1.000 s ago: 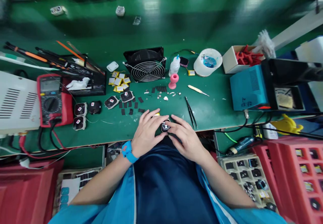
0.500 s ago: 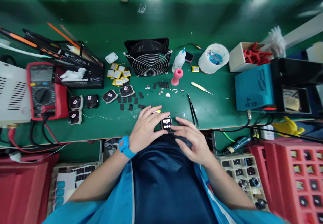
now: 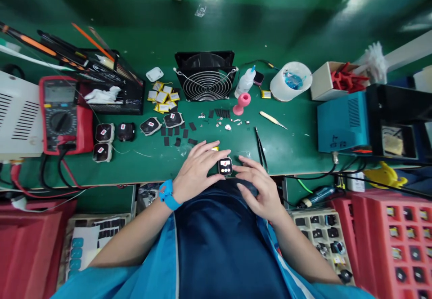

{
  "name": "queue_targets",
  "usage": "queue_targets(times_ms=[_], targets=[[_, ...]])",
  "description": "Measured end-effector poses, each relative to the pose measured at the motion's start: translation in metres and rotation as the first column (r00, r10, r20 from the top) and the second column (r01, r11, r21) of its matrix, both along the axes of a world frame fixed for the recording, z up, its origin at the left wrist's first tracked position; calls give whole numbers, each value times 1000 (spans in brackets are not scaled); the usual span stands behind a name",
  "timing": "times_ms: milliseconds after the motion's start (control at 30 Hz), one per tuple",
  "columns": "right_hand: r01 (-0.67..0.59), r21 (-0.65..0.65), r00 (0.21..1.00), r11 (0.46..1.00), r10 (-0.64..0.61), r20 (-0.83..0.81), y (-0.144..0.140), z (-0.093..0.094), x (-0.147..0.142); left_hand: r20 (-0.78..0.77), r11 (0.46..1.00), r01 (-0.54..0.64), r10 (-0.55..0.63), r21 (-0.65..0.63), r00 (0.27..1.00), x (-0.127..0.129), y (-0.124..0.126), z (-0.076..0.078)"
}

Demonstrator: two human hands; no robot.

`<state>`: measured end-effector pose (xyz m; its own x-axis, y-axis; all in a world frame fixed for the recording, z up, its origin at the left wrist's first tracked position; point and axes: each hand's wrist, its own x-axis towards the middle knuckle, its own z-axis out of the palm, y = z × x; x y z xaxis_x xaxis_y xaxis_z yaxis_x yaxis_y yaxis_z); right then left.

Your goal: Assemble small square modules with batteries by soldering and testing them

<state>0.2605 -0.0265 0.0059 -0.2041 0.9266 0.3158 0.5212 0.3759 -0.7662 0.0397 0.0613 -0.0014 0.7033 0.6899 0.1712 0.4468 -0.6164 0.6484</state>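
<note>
A small smartwatch (image 3: 225,166) without a strap, its screen lit with a red mark and coloured round icons, is at the bench's front edge. My left hand (image 3: 199,168) steadies it, thumb at the lower edge and forefinger along the top. My right hand (image 3: 258,184) is open, its fingers apart, with the forefinger tip close by the watch's right edge; whether it touches cannot be made out. A yellow battery (image 3: 215,148) shows partly behind my left fingers. Black tweezers (image 3: 261,150) lie right of the watch.
Behind my hands are black pads (image 3: 177,131), batteries (image 3: 164,96), watch cases (image 3: 150,126), a pink stand (image 3: 241,104), a bottle (image 3: 245,82) and a fan (image 3: 206,76). A multimeter (image 3: 62,114) stands left, a teal box-shaped device (image 3: 342,121) right. A pry tool (image 3: 272,119) lies beyond the tweezers.
My right forefinger has drawn back slightly from the lit screen to beside its right edge. My left hand keeps its hold on the watch. The whole view has shifted a little.
</note>
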Motion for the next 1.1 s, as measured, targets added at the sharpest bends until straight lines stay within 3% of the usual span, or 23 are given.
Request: queue_targets(times_ms=[300,567,900,1100], targets=[[-56,18,998,998,55,19,1,1,-3,-20,1000,-10,10,-20,1000,2,1,0],[-20,19,1000,1000,21,-9,4,2,-1,0,1000,-12,12,-18,1000,2,1,-1],[-82,11,994,997,81,75,4,-2,-5,26,1000,-6,6,16,1000,2,1,-3],[-4,47,1000,999,3,30,6,-1,-3,22,1000,-4,4,10,1000,2,1,-2]])
